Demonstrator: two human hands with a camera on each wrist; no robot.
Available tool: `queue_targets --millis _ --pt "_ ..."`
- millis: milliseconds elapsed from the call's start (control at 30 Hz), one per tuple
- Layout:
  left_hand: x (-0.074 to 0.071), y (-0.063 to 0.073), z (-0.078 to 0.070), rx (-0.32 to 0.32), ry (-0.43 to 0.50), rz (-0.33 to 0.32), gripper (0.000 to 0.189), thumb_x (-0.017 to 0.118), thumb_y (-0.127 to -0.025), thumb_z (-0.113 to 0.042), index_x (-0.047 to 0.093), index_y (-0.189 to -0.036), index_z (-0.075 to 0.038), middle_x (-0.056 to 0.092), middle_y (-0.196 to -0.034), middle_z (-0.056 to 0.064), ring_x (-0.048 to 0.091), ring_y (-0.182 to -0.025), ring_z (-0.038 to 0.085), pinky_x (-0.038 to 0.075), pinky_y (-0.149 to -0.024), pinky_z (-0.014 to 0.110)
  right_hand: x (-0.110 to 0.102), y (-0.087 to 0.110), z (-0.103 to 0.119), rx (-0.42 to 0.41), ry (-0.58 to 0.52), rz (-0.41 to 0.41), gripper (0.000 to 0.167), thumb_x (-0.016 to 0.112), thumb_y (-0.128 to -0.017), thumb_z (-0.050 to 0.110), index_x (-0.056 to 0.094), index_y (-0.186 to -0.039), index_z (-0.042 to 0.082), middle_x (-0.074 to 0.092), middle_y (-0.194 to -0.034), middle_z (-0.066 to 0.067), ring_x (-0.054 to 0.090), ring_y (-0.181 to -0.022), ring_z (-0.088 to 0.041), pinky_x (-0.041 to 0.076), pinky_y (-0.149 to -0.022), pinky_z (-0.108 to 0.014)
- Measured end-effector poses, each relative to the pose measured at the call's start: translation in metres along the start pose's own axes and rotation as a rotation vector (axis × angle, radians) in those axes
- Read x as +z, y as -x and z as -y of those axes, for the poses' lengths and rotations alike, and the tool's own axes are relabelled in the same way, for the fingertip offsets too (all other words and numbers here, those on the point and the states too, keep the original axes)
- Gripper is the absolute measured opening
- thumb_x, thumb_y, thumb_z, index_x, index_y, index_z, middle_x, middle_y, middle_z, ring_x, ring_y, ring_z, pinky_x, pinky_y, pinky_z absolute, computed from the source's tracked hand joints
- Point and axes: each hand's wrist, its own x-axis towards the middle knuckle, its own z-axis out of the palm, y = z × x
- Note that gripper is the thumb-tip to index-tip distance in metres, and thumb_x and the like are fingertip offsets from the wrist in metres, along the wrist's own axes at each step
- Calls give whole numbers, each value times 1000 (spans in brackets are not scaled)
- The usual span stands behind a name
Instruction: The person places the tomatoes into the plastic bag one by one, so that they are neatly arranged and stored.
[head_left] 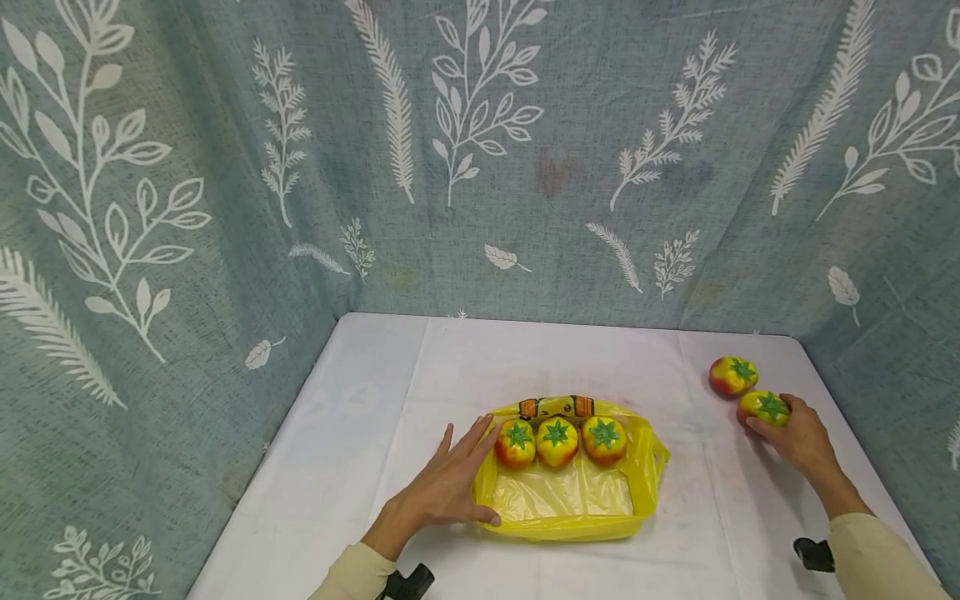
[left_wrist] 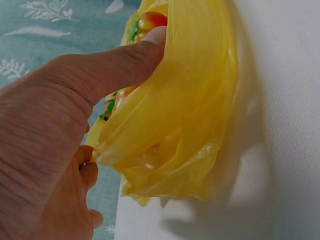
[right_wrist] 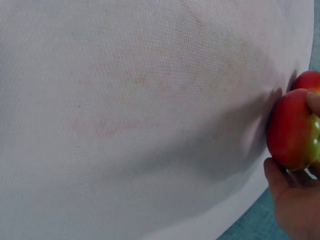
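Three red-yellow fruits (head_left: 557, 445) in a row in yellow bag (head_left: 558, 528) on white tabletop (head_left: 465, 358), head view. At bag's L end: L hand (head_left: 444, 490), fingers spread, on the rim. Far R: 4th fruit (head_left: 759, 407) in pinch of R hand (head_left: 806, 442), 5th fruit (head_left: 729, 377) just beside. L wrist view: thumb straight & on bag's edge, near fruit inside. R wrist view: thumb & fingers round 4th fruit, 5th partly hidden behind.
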Motion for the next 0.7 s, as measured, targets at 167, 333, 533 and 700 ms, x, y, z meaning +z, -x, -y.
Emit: queue_targets --millis 167,333,533,700 --pt "0 0 0 -2 -4 3 132 81 -68 -71 13 -164 -10 6 -170 11 13 -155 25 6 -120 62 0 0 0 -1 2 -2 85 64 -99 25 12 -149 -20 23 -144 -47 29 -129 -62 26 -109 -69" --pt "0 1 0 -4 -10 1 132 81 -68 -71 13 -164 -10 7 -170 12 14 -154 25 6 -120 62 1 0 -1 -3 7 -6 84 64 -99 25 13 -149 -21 24 -143 -47 29 -129 -61 27 -109 -69" --pt "0 0 0 -4 -13 -1 132 81 -68 -71 13 -164 -10 7 -170 12 14 -154 25 6 -120 62 0 2 1 -8 2 -5 86 65 -100 28 14 -149 -21 24 -143 -48 30 -129 -62 27 -109 -70" --pt "0 0 0 -3 -13 -2 132 81 -68 -70 14 -163 -10 7 -169 12 14 -154 25 6 -120 62 -2 4 0 -27 0 -6 87 65 -99 30 14 -148 -21 25 -142 -48 31 -127 -62 28 -107 -71"
